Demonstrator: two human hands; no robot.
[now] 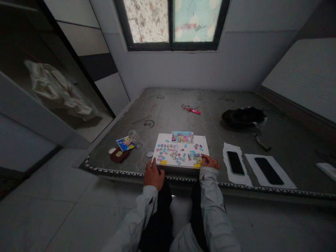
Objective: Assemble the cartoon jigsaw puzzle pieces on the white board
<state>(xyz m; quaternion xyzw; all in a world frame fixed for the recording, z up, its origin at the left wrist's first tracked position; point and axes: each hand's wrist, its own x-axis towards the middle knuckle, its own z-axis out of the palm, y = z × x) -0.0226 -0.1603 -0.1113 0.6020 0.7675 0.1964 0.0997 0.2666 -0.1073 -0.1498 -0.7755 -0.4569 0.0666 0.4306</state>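
Note:
A white box [181, 162] lies flat at the bed's front edge. Loose jigsaw pieces [168, 149] are scattered over its top. A joined section of jigsaw [195, 158], with a yellow cartoon figure, is near the right front corner. Along the back edge lies a colourful reference picture card [182, 137]. My left hand [154, 175] touches the box's left front corner, its index finger stretched out and thumb apart. At the right front corner, my right hand [210, 162] reaches its fingertips to the edge of the joined section. No piece is visible in either hand.
Left of the box are a picture card [126, 143], a clear plastic container [134, 138], a brown case [119, 155] and a small round lid [149, 154]. To the right lie two phones [235, 162] on white sheets and a black bag [245, 117]. A red wrapper [191, 109] lies behind.

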